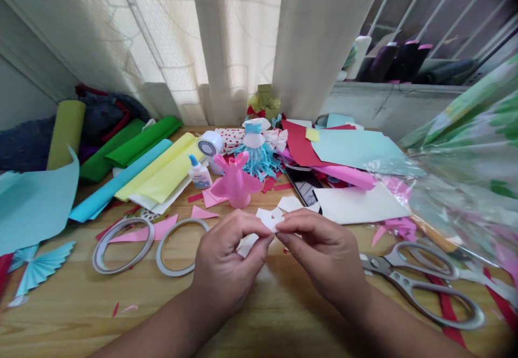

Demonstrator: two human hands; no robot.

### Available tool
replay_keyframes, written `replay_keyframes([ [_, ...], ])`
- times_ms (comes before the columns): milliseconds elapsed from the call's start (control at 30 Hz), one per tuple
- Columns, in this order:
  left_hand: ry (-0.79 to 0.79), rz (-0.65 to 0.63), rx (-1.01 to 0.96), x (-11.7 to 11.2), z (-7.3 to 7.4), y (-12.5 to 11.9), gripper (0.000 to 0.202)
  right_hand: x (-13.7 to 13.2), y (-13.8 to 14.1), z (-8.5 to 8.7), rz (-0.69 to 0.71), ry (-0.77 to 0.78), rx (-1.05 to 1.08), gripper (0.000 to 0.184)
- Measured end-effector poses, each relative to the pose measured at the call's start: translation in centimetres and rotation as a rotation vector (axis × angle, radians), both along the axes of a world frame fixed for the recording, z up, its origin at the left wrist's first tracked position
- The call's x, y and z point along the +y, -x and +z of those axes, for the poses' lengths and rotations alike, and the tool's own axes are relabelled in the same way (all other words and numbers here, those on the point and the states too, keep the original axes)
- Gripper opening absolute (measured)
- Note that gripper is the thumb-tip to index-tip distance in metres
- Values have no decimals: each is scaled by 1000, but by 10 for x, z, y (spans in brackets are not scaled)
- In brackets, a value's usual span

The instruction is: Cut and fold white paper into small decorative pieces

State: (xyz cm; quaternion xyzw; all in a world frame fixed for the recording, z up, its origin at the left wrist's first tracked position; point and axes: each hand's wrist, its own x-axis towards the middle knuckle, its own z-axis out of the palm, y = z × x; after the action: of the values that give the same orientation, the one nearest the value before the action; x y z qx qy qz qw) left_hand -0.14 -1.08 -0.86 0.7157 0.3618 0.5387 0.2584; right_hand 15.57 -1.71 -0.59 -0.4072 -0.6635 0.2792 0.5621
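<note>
A wooden table (52, 328) stands below a long white curtain (237, 39), piled with coloured paper. Taking the hands as the clock's center, a crumpled plastic sheet (457, 196) slumps in at two o'clock, and a pair of scissors (408, 288) lies open at four. Two rolls of tape (94, 255) lie at nine o'clock. A pink paper dress (235, 181) stands at twelve, with a glue bottle (199, 173) at eleven. The left hand (229, 255) and right hand (324, 255) are both closed in a pinch, gripping a small piece of white paper (269, 220) between them, just above the table.
</note>
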Motion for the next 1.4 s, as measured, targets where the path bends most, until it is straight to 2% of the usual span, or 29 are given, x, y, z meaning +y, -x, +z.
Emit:
replay_keyframes([
  [200, 9, 47, 29, -1, 1, 0, 17, 1, 0, -1, 40, 63, 51, 14],
  [400, -64, 72, 88, -1, 5, 1, 14, 0, 1, -5, 44, 92, 35, 13],
  [867, -95, -4, 93, 2, 4, 2, 15, -2, 2, -4, 37, -35, -70, 13],
  [1067, -53, -18, 39, -1, 2, 3, 19, -5, 3, -5, 34, -53, -41, 15],
  [1200, -5, -15, 3, -2, -1, 3, 16, -6, 3, -5, -15, -48, -20, 16],
  [1400, 60, 34, -45, 0, -2, 4, 14, -4, -5, -5, -27, -27, 64, 16],
])
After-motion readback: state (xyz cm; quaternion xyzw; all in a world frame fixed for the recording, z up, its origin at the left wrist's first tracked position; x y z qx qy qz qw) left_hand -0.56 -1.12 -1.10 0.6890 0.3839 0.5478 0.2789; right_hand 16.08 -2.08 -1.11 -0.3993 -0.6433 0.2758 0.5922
